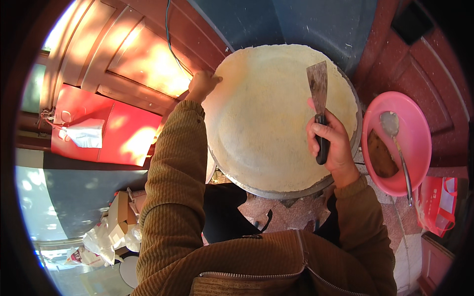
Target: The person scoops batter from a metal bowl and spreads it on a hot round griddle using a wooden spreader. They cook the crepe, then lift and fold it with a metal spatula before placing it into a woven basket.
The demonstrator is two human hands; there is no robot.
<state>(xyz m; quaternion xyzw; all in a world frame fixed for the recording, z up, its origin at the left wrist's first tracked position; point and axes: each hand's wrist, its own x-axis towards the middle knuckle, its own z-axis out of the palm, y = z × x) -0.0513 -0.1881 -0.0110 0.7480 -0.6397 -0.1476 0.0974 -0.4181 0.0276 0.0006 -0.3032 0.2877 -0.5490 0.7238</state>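
A wide, thin, pale flatbread (274,122) covers nearly all of a round griddle (255,191) in front of me. Its surface is cream-coloured with faint yellow patches, and its rim is slightly ragged. My right hand (333,138) grips the black handle of a putty-knife-style scraper (318,83); the stained metal blade points away from me, above the right half of the flatbread. At the upper left rim is my left hand (203,85), fingers curled and thumb at the flatbread's edge. Whether it pinches that edge cannot be seen.
Right of the griddle sits a pink plastic basin (374,107) holding a metal ladle (401,161) and a flat brown piece (380,155). A dark cable (168,33) hangs near my left hand. Red bags, one on the left door (144,63), and a cardboard box (120,214) lie around.
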